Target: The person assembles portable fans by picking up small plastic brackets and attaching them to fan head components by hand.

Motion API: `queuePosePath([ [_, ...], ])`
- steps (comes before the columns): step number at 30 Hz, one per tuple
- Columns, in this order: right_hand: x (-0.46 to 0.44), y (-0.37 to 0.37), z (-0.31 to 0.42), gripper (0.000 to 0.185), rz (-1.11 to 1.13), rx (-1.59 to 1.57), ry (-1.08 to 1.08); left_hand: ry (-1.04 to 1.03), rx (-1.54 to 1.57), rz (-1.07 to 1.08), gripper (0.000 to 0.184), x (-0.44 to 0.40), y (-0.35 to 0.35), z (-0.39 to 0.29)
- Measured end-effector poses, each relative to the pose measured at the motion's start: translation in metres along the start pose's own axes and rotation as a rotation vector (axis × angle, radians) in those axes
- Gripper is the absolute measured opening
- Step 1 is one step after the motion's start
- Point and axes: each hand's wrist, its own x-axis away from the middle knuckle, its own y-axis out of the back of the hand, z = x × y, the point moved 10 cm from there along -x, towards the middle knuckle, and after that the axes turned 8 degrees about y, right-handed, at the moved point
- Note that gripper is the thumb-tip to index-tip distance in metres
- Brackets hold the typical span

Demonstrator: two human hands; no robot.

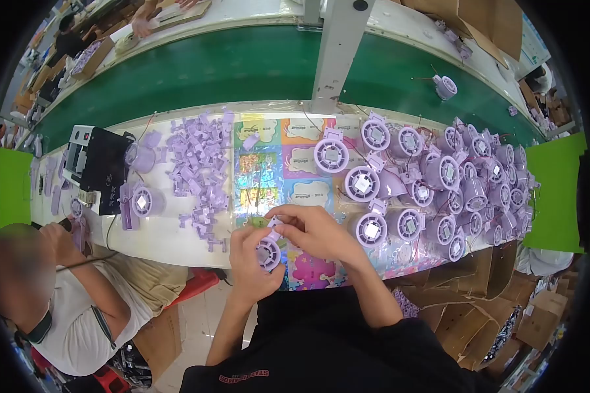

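Observation:
My left hand (pixel 252 268) is wrapped round a round purple plastic housing (pixel 267 254) with a spoked ring face, held low over the bench edge. At its top sits a small purple bracket piece (pixel 275 224), which the fingers of my right hand (pixel 311 232) pinch against the housing. The fingers partly hide where the two parts meet. Left of my hands lies a loose heap of small purple brackets (pixel 200 164). To the right stand many similar purple housings (pixel 362 184), several with a bracket and thin wires attached.
A black machine (pixel 98 169) stands at the left, beside a co-worker (pixel 85 301) seated there. Colourful printed sheets (pixel 301 190) cover the bench under my hands. Behind runs a green conveyor belt (pixel 242 78) with a metal post (pixel 337 52) at its edge. Cardboard boxes (pixel 465 308) sit below right.

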Motion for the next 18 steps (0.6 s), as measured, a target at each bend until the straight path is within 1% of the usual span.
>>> queuePosePath([
  [2, 0.004, -0.004, -0.011, 0.027, -0.021, -0.142, 0.023, -0.099, -0.098, 0.001, 0.066, 0.005, -0.002, -0.010],
  [6, 0.015, 0.000, -0.004, 0.024, -0.032, -0.133, 0.019, -0.318, -0.299, 0.004, 0.064, 0.025, -0.008, -0.027],
  [9, 0.027, 0.005, 0.007, 0.025, -0.066, -0.081, 0.076, -0.307, -0.223, 0.045, 0.070, 0.030, -0.010, -0.023],
  [11, 0.035, 0.007, 0.020, 0.025, -0.077, -0.025, 0.116, -0.114, 0.149, -0.009, 0.062, 0.024, 0.007, -0.016],
  [12, 0.039, 0.007, 0.028, 0.027, -0.109, 0.100, 0.202, -0.028, 0.348, -0.039, 0.059, 0.017, 0.008, -0.011],
  [13, 0.043, 0.005, 0.031, 0.028, -0.117, 0.117, 0.237, 0.078, 0.413, -0.070, 0.049, 0.013, 0.007, 0.002],
  [15, 0.050, 0.000, 0.036, 0.029, -0.139, 0.147, 0.306, 0.295, 0.486, 0.173, 0.033, 0.007, -0.012, 0.025],
  [18, 0.055, -0.002, 0.026, 0.032, -0.158, 0.085, 0.247, 0.272, 0.454, 0.224, 0.021, 0.008, -0.018, 0.028],
])
